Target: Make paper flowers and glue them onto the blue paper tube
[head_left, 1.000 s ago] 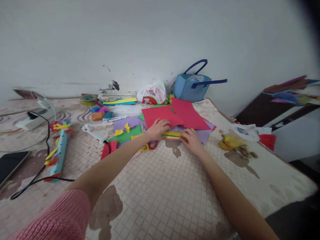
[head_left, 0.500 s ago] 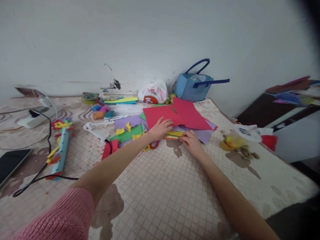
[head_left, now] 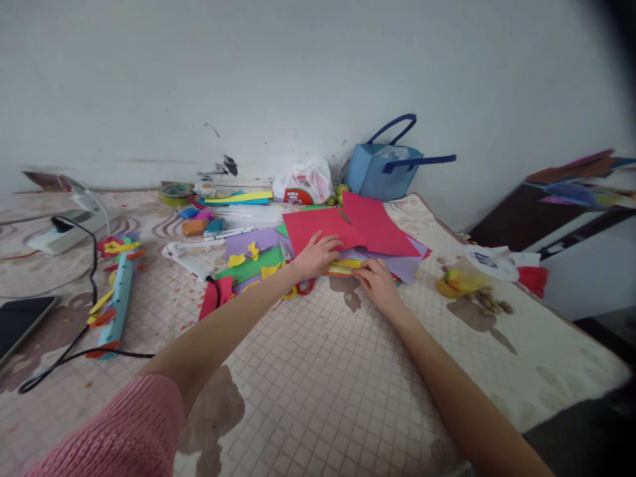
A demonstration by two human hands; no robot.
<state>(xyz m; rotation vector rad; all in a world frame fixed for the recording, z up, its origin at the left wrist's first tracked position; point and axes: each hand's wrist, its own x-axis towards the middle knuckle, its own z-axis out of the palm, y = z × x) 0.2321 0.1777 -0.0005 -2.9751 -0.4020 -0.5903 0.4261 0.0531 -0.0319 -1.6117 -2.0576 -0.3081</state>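
Observation:
My left hand [head_left: 318, 256] lies on the lower edge of a red sheet [head_left: 320, 228], its fingers spread a little. Just to its right, my right hand [head_left: 378, 281] pinches the edge of a yellow paper strip [head_left: 348, 264] that sticks out from under the red sheet. A second red sheet [head_left: 380, 225] lies behind and to the right, over purple paper [head_left: 403, 267]. Left of my left hand are a green sheet [head_left: 256, 265] with yellow cut pieces on it. Red and yellow scissor handles [head_left: 305, 287] show beneath my left forearm.
A blue bag [head_left: 380, 173] and a white plastic bag [head_left: 303, 182] stand by the wall. To the left are a glue gun [head_left: 191, 262], a decorated blue strip [head_left: 122, 298] and a power strip [head_left: 69, 232]. A yellow cup [head_left: 460, 281] and pebbles [head_left: 489, 301] are at right.
The whole view has shifted slightly. Both hands stay at the paper stack, and my right hand's fingers have moved a little along the yellow strip.

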